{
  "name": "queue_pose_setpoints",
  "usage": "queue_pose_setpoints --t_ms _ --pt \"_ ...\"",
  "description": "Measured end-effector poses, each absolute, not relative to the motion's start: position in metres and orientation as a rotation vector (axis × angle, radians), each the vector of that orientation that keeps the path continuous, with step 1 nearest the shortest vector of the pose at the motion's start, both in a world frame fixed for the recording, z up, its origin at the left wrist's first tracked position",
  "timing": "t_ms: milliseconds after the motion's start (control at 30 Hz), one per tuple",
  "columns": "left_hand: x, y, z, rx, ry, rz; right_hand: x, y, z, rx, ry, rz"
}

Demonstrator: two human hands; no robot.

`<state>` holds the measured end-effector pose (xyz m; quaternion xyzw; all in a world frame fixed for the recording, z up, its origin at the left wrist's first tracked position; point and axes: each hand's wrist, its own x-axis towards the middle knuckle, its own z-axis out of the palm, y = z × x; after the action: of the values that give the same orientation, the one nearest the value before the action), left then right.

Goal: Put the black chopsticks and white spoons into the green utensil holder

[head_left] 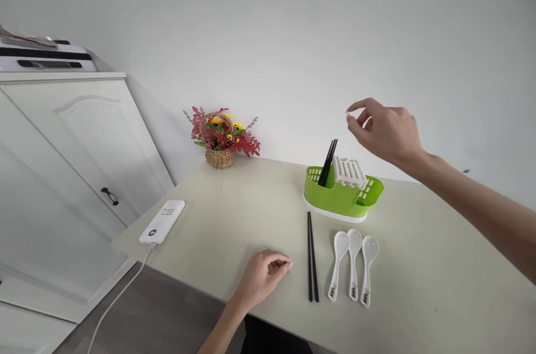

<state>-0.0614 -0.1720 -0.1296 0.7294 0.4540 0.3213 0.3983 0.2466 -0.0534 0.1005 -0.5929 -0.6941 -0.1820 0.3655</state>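
Note:
My right hand (387, 128) is raised in the air, above and to the right of a green cutlery caddy (335, 197). Its thumb and index fingertips meet in a pinch, and no object shows beyond them. Black chopsticks (328, 163) lean upright in the caddy's left compartment. My left hand (263, 278) rests near the table's front edge with fingers curled together and nothing visible in them. To its right, a pair of black chopsticks (312, 259) lies on the table. Beside that pair are three white spoons (354, 264), bowls pointing toward the caddy.
A white slatted piece (349, 172) sits across the caddy's middle. A wicker basket of artificial flowers (220, 157) stands against the wall. On the table's left lies a white power bank (163, 221) with a cable hanging off the edge. A white cabinet (79, 175) stands at left.

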Motion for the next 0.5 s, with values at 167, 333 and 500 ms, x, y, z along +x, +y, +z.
queue_pose_setpoints --t_ms 167,333,500 --pt "-0.061 -0.172 -0.126 1.865 1.129 0.779 0.253 -0.15 0.083 -1.281 -2.1 -0.305" --pt "-0.059 -0.17 -0.133 1.983 1.235 0.773 0.276 -0.227 -0.012 -1.373 -2.035 0.166" --pt "-0.04 -0.164 -0.143 2.111 1.457 0.776 0.291 -0.27 -0.113 -1.59 -1.56 0.527"
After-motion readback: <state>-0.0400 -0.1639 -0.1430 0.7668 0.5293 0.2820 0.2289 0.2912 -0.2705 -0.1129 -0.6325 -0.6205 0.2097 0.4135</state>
